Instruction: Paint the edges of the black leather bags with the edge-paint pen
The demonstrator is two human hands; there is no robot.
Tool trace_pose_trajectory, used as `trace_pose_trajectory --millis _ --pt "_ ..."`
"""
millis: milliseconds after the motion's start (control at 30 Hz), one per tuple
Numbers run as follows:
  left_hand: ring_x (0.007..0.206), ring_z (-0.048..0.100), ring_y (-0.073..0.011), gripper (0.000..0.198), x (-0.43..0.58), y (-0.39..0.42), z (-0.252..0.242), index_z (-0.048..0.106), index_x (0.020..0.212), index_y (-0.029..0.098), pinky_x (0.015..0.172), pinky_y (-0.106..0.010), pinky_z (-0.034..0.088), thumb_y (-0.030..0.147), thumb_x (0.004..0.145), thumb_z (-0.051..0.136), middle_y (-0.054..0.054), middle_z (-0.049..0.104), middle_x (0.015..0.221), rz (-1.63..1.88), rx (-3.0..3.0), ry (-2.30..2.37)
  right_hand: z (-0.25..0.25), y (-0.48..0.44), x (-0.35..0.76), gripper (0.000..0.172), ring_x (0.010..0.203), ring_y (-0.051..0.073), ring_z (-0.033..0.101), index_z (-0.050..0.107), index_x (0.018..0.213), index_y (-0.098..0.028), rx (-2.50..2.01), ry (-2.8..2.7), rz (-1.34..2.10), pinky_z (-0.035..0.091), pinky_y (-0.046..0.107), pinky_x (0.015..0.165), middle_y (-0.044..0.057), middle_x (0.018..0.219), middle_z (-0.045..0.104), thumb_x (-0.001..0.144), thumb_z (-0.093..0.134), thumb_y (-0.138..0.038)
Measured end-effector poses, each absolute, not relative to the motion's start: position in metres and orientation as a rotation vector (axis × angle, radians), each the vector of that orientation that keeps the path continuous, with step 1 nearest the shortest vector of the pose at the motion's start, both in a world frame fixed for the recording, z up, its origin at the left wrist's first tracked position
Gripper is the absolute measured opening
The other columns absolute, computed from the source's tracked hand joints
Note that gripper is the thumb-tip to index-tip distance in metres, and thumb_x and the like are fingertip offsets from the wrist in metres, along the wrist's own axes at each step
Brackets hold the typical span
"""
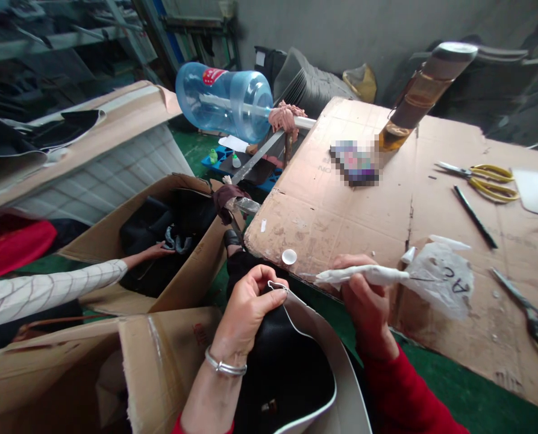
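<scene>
My left hand [244, 304], a metal bangle on its wrist, pinches the upper edge of a black leather-like piece [291, 367] with a pale backing. The piece curves down over my lap, and a small metallic detail shows low on its black face. My right hand [369, 307] is closed around a white tapered tube [384, 275], held nearly level above the table's near edge. One thin end points right, toward a clear plastic bag [444, 283] marked with black letters. A small white cap [289, 257] lies on the table corner, between my hands.
On the cardboard-covered table [323, 223] are yellow-handled scissors [490, 178], dark scissors [533, 319], a black pen [475, 217], a blurred-out item [354, 163] and a bottle of amber liquid [420, 96]. Another person's hand [153, 253] reaches into a carton [200, 265] at left.
</scene>
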State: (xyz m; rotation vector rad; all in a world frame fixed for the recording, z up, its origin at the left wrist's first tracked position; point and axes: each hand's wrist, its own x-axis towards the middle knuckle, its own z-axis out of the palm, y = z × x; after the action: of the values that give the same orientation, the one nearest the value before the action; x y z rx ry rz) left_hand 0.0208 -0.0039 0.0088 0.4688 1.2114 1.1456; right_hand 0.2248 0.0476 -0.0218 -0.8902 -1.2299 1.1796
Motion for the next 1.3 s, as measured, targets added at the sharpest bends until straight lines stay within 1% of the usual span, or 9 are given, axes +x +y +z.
trace_pose_trajectory --millis 100,267,567,667,767,867,1033,1167,1300 --pt "0.069 0.056 -0.011 0.032 0.024 -0.006 0.009 0.054 0.082 0.019 0.067 -0.022 0.043 0.017 0.065 0.082 -0.001 0.072 0.082 1.16 0.512 1.254 -0.022 0.049 0.222 0.022 0.058 0.016 0.057 0.076 0.094 -0.023 -0.926 -1.047 1.149 0.04 0.029 0.05 0.003 0.077 0.068 0.096 0.067 -0.043" --pt "0.074 0.057 -0.0118 0.03 0.02 -0.008 0.007 0.054 0.083 0.019 0.071 -0.022 0.043 0.018 0.07 0.082 -0.001 0.072 0.084 1.159 0.585 1.254 -0.017 0.057 0.216 0.022 0.056 0.014 0.053 0.073 0.094 -0.022 -0.923 -0.967 1.167 0.036 0.027 0.049 0.002 0.074 0.067 0.096 0.068 -0.043" --pt "0.084 0.063 -0.015 0.027 0.007 -0.008 0.004 0.068 0.093 0.017 0.078 -0.024 0.047 0.023 0.073 0.086 -0.003 0.073 0.089 1.108 0.724 1.182 -0.023 0.061 0.214 0.025 0.056 0.014 0.054 0.069 0.094 -0.022 -0.944 -0.991 1.137 0.038 0.027 0.049 0.001 0.075 0.065 0.097 0.065 -0.046" --pt "0.083 0.064 -0.0148 0.031 0.006 -0.01 0.003 0.072 0.099 0.017 0.077 -0.024 0.047 0.021 0.072 0.087 -0.003 0.073 0.09 1.099 0.74 1.211 -0.022 0.062 0.212 0.027 0.056 0.014 0.054 0.068 0.094 -0.021 -0.94 -0.995 1.123 0.037 0.027 0.049 0.001 0.074 0.065 0.095 0.067 -0.048" --pt "0.078 0.063 -0.0132 0.029 0.003 -0.013 0.002 0.073 0.093 0.016 0.074 -0.023 0.047 0.018 0.068 0.088 -0.002 0.073 0.085 1.131 0.717 1.23 -0.019 0.063 0.212 0.032 0.055 0.013 0.053 0.067 0.092 -0.021 -0.986 -1.02 1.096 0.037 0.026 0.049 0.0 0.071 0.063 0.093 0.069 -0.053" --pt "0.074 0.063 -0.0127 0.03 -0.002 -0.017 -0.005 0.069 0.085 0.016 0.073 -0.023 0.047 0.016 0.062 0.089 -0.002 0.074 0.082 1.243 0.628 1.244 -0.016 0.063 0.212 0.035 0.055 0.012 0.054 0.067 0.09 -0.021 -0.984 -1.039 1.074 0.037 0.024 0.048 -0.001 0.069 0.063 0.09 0.071 -0.056" --pt "0.072 0.064 -0.0138 0.041 -0.012 -0.026 -0.02 0.063 0.085 0.018 0.074 -0.026 0.049 0.014 0.053 0.089 -0.001 0.075 0.08 1.379 0.411 1.243 -0.015 0.062 0.211 0.039 0.054 0.011 0.056 0.068 0.088 -0.019 -0.972 -1.012 1.038 0.037 0.023 0.047 -0.001 0.069 0.065 0.085 0.075 -0.058" --pt "0.069 0.064 -0.0121 0.041 -0.019 -0.034 -0.028 0.06 0.082 0.018 0.073 -0.025 0.048 0.011 0.052 0.087 -0.001 0.074 0.079 1.415 0.34 1.231 -0.016 0.062 0.21 0.041 0.05 0.01 0.054 0.069 0.086 -0.018 -0.981 -1.001 1.042 0.035 0.023 0.045 0.0 0.066 0.066 0.083 0.076 -0.058" --pt "0.07 0.065 -0.0113 0.042 -0.025 -0.039 -0.033 0.06 0.084 0.02 0.073 -0.024 0.048 0.01 0.053 0.087 0.002 0.074 0.079 1.432 0.263 1.168 -0.015 0.062 0.21 0.038 0.048 0.012 0.055 0.071 0.085 -0.018 -0.967 -0.972 1.04 0.035 0.024 0.045 0.001 0.064 0.068 0.082 0.078 -0.055"
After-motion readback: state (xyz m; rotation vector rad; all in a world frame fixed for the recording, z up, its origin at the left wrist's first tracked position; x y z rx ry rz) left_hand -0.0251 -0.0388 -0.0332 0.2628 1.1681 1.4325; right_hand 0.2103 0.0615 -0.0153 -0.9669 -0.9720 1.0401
